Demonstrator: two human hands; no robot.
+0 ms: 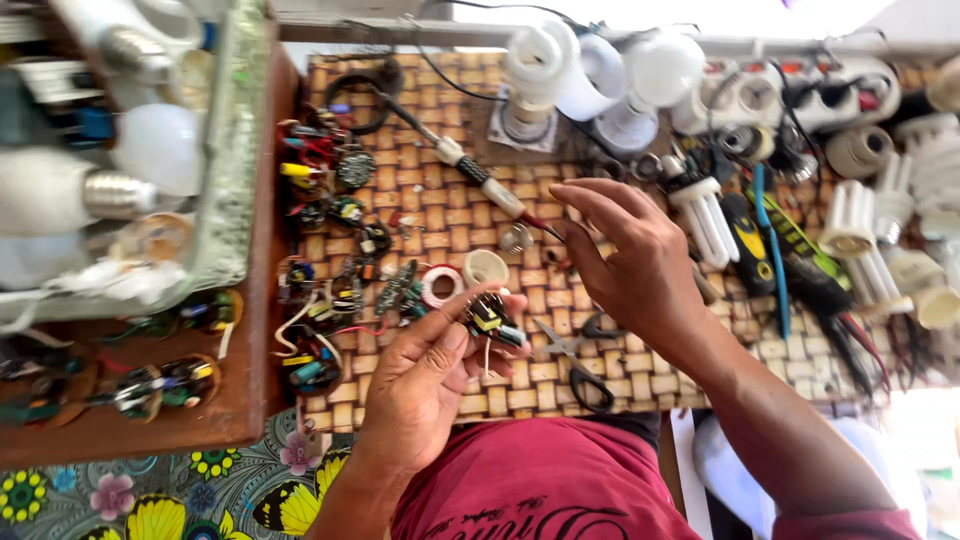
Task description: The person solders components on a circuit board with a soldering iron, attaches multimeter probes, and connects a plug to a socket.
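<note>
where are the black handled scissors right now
In the head view, the black-handled metal scissors lie open on the woven mat, low centre, just right of the left hand and below the right hand.

Bright daylight, top edge blown out; motion blur, esp. left side.

Maroon tee (545, 480) w/ black lettering

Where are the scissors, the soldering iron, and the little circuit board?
scissors (578, 362), head view, on the pivot and blades.
soldering iron (470, 170), head view, on its handle.
circuit board (490, 320), head view, on its components, in left fingers.
</note>
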